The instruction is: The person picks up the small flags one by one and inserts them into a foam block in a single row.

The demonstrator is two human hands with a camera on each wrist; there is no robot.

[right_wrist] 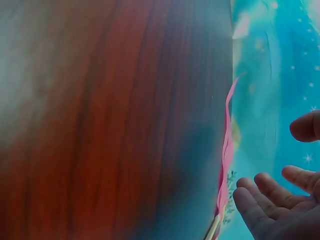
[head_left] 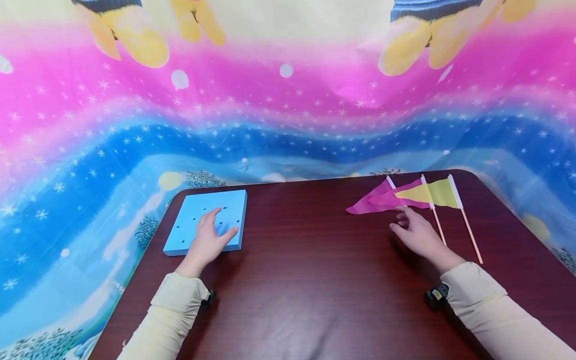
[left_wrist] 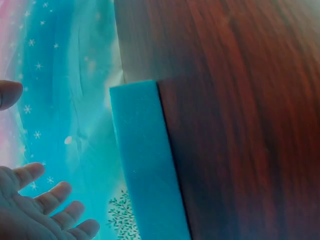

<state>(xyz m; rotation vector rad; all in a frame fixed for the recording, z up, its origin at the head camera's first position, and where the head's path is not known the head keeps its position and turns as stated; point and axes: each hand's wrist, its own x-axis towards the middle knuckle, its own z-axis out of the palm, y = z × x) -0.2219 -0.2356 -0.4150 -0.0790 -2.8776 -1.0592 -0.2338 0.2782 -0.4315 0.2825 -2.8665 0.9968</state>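
Observation:
Over a light blue foam block (head_left: 189, 215) with several small dark holes in its top, my left hand (head_left: 209, 239) hovers, fingers spread and holding nothing. The left wrist view shows the block's side face (left_wrist: 145, 160) with the left hand (left_wrist: 45, 210) beside it, thumb apart. On the right, my right hand (head_left: 418, 234) is above the near side of several small triangular flags, its fingers loosely bent around nothing. A magenta flag (head_left: 371, 200) lies leftmost, a yellow flag (head_left: 416, 194) overlaps magenta cloth, and a yellow-green flag (head_left: 443, 194) is rightmost. Their wooden sticks (head_left: 471, 237) point toward me.
A dark reddish-brown wooden table (head_left: 306, 260) carries the block at its back left and the flags at its back right. Behind it hangs a colourful printed cloth (head_left: 288, 100) with snowflakes, meeting the table's far edge. Each wrist wears a small black device (head_left: 436, 296).

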